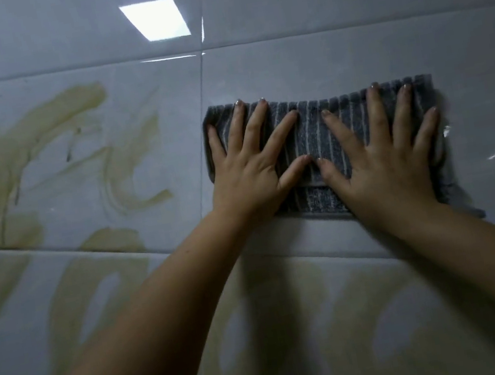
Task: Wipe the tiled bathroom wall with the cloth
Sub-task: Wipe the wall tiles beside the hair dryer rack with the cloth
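Note:
A folded grey cloth with thin pale stripes [312, 134] lies flat against the glossy pale tiled wall [331, 52], right of centre. My left hand [251, 160] presses on the cloth's left half with fingers spread and straight. My right hand [387, 150] presses on its right half the same way. The two thumbs nearly meet at the cloth's middle. Yellowish smears [38, 157] cover the tile to the left of the cloth, and more smears [295, 326] spread over the tiles below my arms.
Grout lines [203, 129] split the wall into large tiles. A bright rectangular light reflection [155, 19] shines on the upper tile. The tile under and right of the cloth looks free of smears.

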The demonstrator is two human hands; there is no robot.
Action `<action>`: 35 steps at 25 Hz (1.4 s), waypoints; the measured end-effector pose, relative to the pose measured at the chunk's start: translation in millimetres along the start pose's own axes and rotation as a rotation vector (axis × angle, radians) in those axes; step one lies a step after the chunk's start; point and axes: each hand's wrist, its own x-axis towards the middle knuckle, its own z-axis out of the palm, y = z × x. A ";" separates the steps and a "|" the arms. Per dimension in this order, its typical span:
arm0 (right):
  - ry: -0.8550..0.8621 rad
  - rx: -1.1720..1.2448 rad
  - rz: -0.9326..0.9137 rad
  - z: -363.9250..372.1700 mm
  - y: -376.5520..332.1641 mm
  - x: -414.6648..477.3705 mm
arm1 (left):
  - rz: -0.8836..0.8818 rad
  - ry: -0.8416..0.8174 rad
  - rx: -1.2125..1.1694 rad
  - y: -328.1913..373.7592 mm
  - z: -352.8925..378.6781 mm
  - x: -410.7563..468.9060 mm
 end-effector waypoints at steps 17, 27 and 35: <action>0.042 -0.027 0.151 30.1 -193.4 44.7 | 0.076 0.109 -0.012 -189.3 -10.7 -12.6; -0.041 -0.082 0.081 20.7 -180.6 56.2 | 0.055 0.015 -0.016 -182.9 -18.6 -6.2; -0.012 -0.018 0.042 23.5 -217.9 112.6 | -0.037 0.052 -0.069 -226.4 -29.0 25.5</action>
